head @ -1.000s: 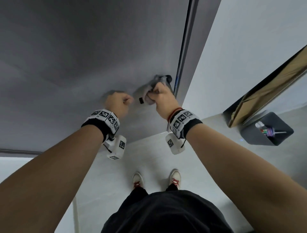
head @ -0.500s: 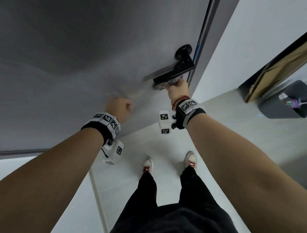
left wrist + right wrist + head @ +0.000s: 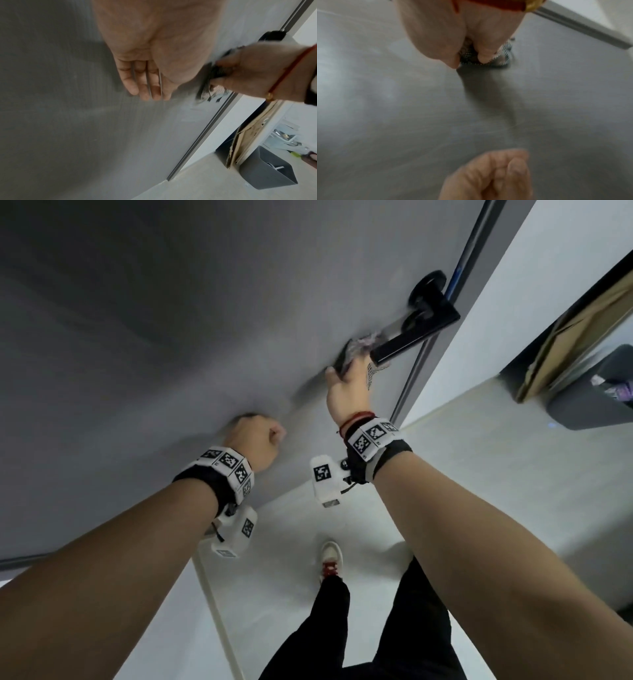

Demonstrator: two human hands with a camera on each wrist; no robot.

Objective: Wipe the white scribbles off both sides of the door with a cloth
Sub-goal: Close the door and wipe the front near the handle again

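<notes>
Pressing cloth (image 3: 359, 345) on door (image 3: 171, 337) w/ right hand (image 3: 347, 386) gripping, left hand (image 3: 258, 440) fisted, empty

Left hand (image 3: 255, 440) fisted; right hand (image 3: 349, 386) fingers curled, arms raised

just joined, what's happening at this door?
A person is wiping a grey door with a checked cloth. The right hand grips the cloth and presses it against the door just below the black lever handle. The left hand is curled, holds nothing and rests against the door lower down. Faint whitish smears show on the panel near the door's edge. Only this side of the door is visible.
</notes>
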